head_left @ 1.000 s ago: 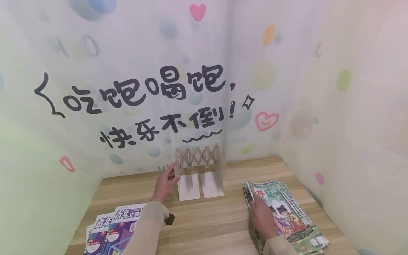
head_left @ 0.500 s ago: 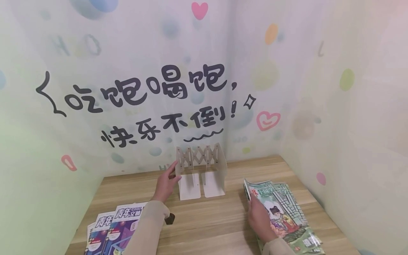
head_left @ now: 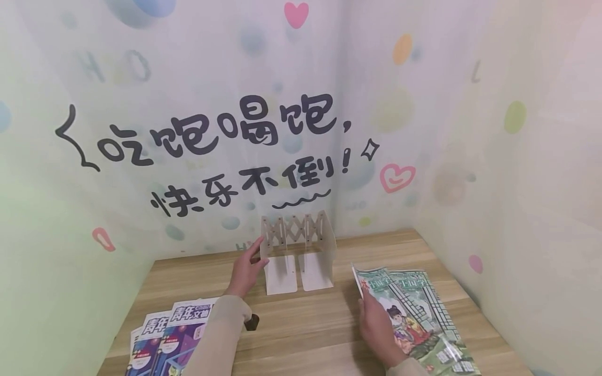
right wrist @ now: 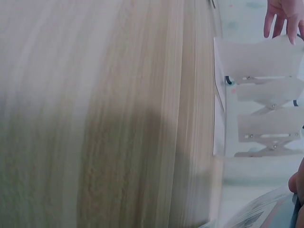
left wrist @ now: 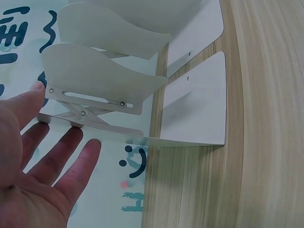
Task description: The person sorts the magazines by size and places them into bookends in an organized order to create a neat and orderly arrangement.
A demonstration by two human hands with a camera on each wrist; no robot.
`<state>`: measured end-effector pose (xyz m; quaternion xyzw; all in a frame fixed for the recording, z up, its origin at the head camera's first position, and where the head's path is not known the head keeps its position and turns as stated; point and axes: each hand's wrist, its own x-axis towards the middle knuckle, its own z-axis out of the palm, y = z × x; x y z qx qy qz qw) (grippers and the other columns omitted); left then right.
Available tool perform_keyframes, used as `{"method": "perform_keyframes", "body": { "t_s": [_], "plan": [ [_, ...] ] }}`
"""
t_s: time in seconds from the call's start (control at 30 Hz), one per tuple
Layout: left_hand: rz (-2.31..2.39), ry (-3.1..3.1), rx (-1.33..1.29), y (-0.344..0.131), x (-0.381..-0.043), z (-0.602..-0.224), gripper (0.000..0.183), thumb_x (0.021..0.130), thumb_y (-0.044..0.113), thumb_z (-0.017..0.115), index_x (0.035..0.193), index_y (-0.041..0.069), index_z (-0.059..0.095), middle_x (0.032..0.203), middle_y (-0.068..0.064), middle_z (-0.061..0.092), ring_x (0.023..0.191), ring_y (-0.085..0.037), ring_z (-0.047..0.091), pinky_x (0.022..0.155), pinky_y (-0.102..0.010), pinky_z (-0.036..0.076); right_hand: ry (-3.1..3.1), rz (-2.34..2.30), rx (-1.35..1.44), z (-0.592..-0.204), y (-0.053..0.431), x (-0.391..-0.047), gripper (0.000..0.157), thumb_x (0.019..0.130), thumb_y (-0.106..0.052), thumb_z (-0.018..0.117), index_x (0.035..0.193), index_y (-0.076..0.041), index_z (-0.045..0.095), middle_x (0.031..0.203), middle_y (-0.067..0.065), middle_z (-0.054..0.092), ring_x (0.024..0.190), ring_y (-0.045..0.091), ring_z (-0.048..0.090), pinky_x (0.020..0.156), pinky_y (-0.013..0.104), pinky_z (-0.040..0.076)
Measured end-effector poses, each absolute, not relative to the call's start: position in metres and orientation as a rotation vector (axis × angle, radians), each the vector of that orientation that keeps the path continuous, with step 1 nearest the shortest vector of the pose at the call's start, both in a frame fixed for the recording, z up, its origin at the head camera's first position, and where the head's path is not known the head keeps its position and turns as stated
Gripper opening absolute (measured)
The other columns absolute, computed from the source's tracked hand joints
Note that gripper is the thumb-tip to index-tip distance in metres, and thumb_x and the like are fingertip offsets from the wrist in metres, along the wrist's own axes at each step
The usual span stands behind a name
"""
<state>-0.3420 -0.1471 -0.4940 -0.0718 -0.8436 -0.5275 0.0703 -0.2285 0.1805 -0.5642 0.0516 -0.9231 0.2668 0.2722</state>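
A white extendable bookend [head_left: 320,271] with scissor links stands on the table near the back wall. Spread, nearly straight fingers [left wrist: 71,156] of my left hand [head_left: 244,274] rest against the outer face of its left end panel, the thumb extended beside the panel's edge. To the right, my right hand [head_left: 378,331] grips the left edge of a green illustrated magazine [head_left: 409,324], whose left edge is raised. Another magazine [head_left: 435,292] with the same green cover lies partly beneath it. In the right wrist view, a fingertip and the held magazine [right wrist: 266,209] show at the lower right corner.
Several purple-and-white magazines [head_left: 188,318] lie fanned at the table's front left, partly covered by my left sleeve [head_left: 216,334]. The wooden table [head_left: 301,329] meets a wall [head_left: 263,68] with black lettering behind and plain walls at both sides.
My right hand has slid left with the upper green magazine, baring more of the cover underneath. The left hand stays at the bookend, which has not moved; the view shifts slightly.
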Motion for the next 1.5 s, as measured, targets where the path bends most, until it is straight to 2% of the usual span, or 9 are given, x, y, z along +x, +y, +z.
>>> {"method": "perform_keyframes", "body": {
  "t_s": [0.43, 0.77, 1.07, 1.13, 1.17, 1.3, 1.37, 1.5],
  "plan": [
    [-1.589, -2.542, -0.194, -0.147, -0.341, -0.493, 0.066, 0.094, 0.009, 0.065, 0.150, 0.029, 0.038, 0.148, -0.014, 0.044, 0.113, -0.036, 0.059, 0.086, -0.043, 0.054, -2.563, 0.793, 0.124, -0.559, 0.165, -0.218, 0.038, 0.097, -0.009, 0.055, 0.132, 0.007, 0.053, 0.110, 0.027, 0.064, 0.097, 0.044, 0.062, 0.084, 0.057, 0.050],
    [-1.612, -2.534, -0.198, -0.148, -0.340, -0.492, 0.066, 0.093, 0.010, 0.065, 0.150, 0.031, 0.038, 0.148, -0.015, 0.042, 0.114, -0.036, 0.059, 0.085, -0.042, 0.055, -2.506, 0.770, 0.207, -0.551, 0.152, -0.209, 0.037, 0.097, -0.007, 0.054, 0.130, 0.007, 0.054, 0.105, 0.027, 0.065, 0.095, 0.043, 0.063, 0.082, 0.055, 0.050],
    [-1.652, -2.519, -0.195, -0.147, -0.342, -0.494, 0.067, 0.094, 0.008, 0.064, 0.150, 0.031, 0.038, 0.149, -0.014, 0.042, 0.115, -0.036, 0.058, 0.071, -0.046, 0.057, -2.486, 0.834, 0.237, -0.546, 0.143, -0.205, 0.037, 0.098, -0.008, 0.054, 0.132, 0.006, 0.054, 0.109, 0.026, 0.065, 0.098, 0.043, 0.062, 0.085, 0.055, 0.050],
    [-1.657, -2.516, -0.195, -0.146, -0.342, -0.494, 0.067, 0.094, 0.008, 0.064, 0.150, 0.032, 0.038, 0.149, -0.014, 0.042, 0.115, -0.035, 0.058, 0.071, -0.044, 0.057, -2.485, 0.845, 0.246, -0.545, 0.142, -0.204, 0.037, 0.097, -0.007, 0.054, 0.132, 0.005, 0.054, 0.111, 0.026, 0.065, 0.099, 0.044, 0.062, 0.085, 0.056, 0.050],
    [-1.666, -2.516, -0.191, -0.146, -0.342, -0.494, 0.067, 0.094, 0.009, 0.065, 0.150, 0.033, 0.038, 0.149, -0.014, 0.042, 0.115, -0.035, 0.058, 0.068, -0.044, 0.057, -2.487, 0.859, 0.242, -0.545, 0.141, -0.204, 0.038, 0.097, -0.007, 0.055, 0.133, 0.005, 0.054, 0.112, 0.026, 0.064, 0.099, 0.044, 0.062, 0.085, 0.056, 0.049],
    [-1.674, -2.522, -0.176, -0.146, -0.342, -0.494, 0.066, 0.094, 0.011, 0.065, 0.149, 0.036, 0.039, 0.149, -0.013, 0.042, 0.115, -0.034, 0.058, 0.051, -0.034, 0.052, -2.509, 0.907, 0.228, -0.540, 0.137, -0.201, 0.038, 0.097, -0.008, 0.054, 0.134, 0.004, 0.054, 0.114, 0.027, 0.064, 0.101, 0.044, 0.061, 0.086, 0.056, 0.049],
    [-1.667, -2.524, -0.177, -0.146, -0.342, -0.494, 0.067, 0.094, 0.010, 0.065, 0.149, 0.037, 0.039, 0.149, -0.013, 0.042, 0.115, -0.034, 0.058, 0.050, -0.030, 0.050, -2.515, 0.919, 0.229, -0.538, 0.135, -0.199, 0.038, 0.098, -0.009, 0.054, 0.134, 0.003, 0.053, 0.115, 0.026, 0.064, 0.102, 0.044, 0.061, 0.087, 0.056, 0.048],
    [-1.652, -2.520, -0.182, -0.145, -0.341, -0.495, 0.067, 0.093, 0.008, 0.064, 0.149, 0.034, 0.039, 0.149, -0.015, 0.042, 0.114, -0.035, 0.059, 0.056, -0.034, 0.054, -2.504, 0.897, 0.259, -0.534, 0.131, -0.198, 0.038, 0.098, -0.008, 0.053, 0.135, 0.002, 0.053, 0.117, 0.024, 0.064, 0.104, 0.042, 0.061, 0.089, 0.055, 0.048]
  ]
}}
